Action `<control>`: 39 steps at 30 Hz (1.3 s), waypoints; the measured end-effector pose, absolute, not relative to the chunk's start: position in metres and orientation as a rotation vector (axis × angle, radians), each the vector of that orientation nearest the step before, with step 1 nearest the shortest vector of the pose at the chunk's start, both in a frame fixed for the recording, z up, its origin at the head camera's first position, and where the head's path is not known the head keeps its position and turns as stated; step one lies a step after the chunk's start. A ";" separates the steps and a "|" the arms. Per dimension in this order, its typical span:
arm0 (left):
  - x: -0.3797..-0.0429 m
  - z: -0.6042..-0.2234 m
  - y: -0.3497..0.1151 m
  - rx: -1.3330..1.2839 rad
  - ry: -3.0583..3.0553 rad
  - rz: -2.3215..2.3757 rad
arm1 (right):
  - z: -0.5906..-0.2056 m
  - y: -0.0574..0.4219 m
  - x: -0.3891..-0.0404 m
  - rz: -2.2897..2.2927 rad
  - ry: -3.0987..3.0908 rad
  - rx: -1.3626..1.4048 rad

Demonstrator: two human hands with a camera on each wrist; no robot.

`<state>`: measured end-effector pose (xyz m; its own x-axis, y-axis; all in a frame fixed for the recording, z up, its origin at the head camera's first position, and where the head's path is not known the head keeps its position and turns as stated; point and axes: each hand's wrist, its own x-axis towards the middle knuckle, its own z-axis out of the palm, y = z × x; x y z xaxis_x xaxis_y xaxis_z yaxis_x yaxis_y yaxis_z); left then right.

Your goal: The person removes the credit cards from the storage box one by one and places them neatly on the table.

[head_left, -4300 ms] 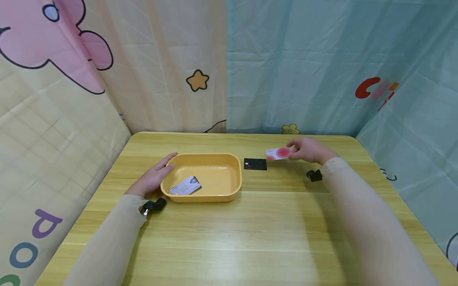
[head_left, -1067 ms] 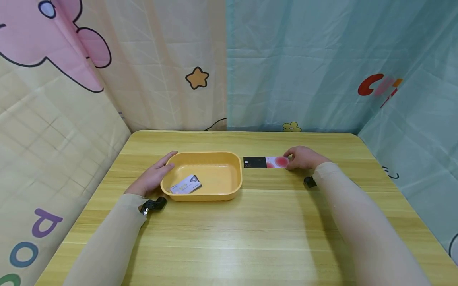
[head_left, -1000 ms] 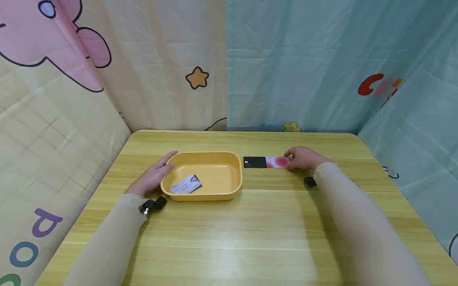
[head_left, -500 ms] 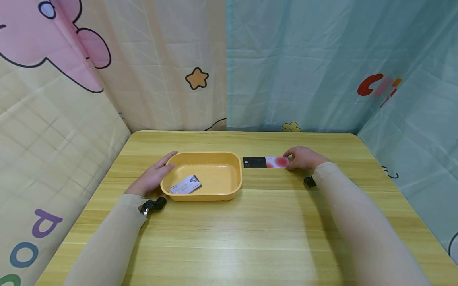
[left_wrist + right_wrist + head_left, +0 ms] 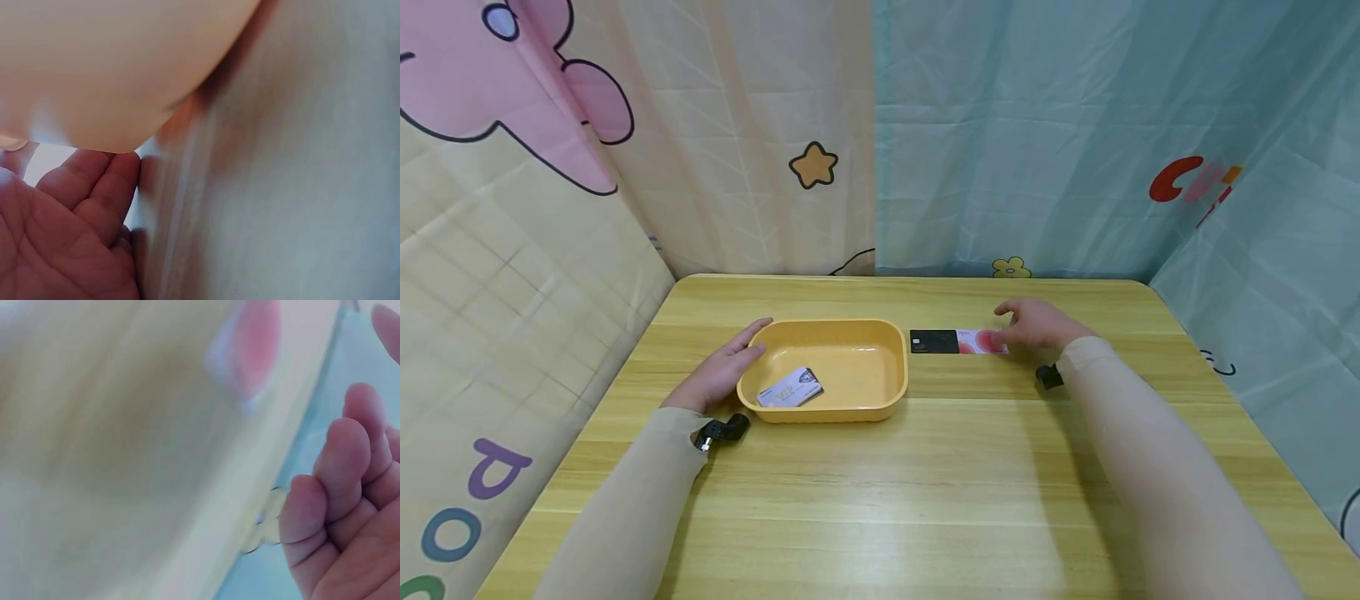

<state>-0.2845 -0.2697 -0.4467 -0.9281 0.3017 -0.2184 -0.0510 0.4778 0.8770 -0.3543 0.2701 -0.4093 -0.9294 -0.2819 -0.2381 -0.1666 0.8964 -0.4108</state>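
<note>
My left hand point(image 5: 722, 369) rests at the left end of a yellow plastic basket point(image 5: 887, 408), its thumb at the rim and fingers against the outer wall. White VIP cards point(image 5: 790, 388) lie overlapping in the basket's front left corner. To the right of the basket, a black VIP card point(image 5: 934, 342) lies flat on the table. Edge to edge with it is a white card with pink-red circles point(image 5: 973, 341). Over that card's right end hovers my right hand point(image 5: 1036, 323), thumb and index spread apart. In the right wrist view its fingers point(image 5: 340, 456) hold nothing.
The wooden table point(image 5: 880, 500) ends at a back edge against a printed curtain point(image 5: 1037, 142). More patterned cloth hangs at both sides. A small black wrist device point(image 5: 722, 429) sits by the left cuff, and another point(image 5: 1049, 377) by the right.
My right hand brought the pink-red card down beside the black one and held its right end. Now its fingers have parted and lifted from the card. The left hand keeps its place.
</note>
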 end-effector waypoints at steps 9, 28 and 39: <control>-0.284 -0.445 -0.269 0.215 2.390 1.433 | -0.372 0.228 -0.352 -0.689 2.774 -0.489; -0.282 -0.444 -0.269 0.233 2.392 1.435 | -0.340 0.082 -0.338 -0.542 2.636 -0.872; -0.284 -0.447 -0.271 0.234 2.397 1.440 | -0.352 0.035 -0.336 -0.401 2.613 -0.941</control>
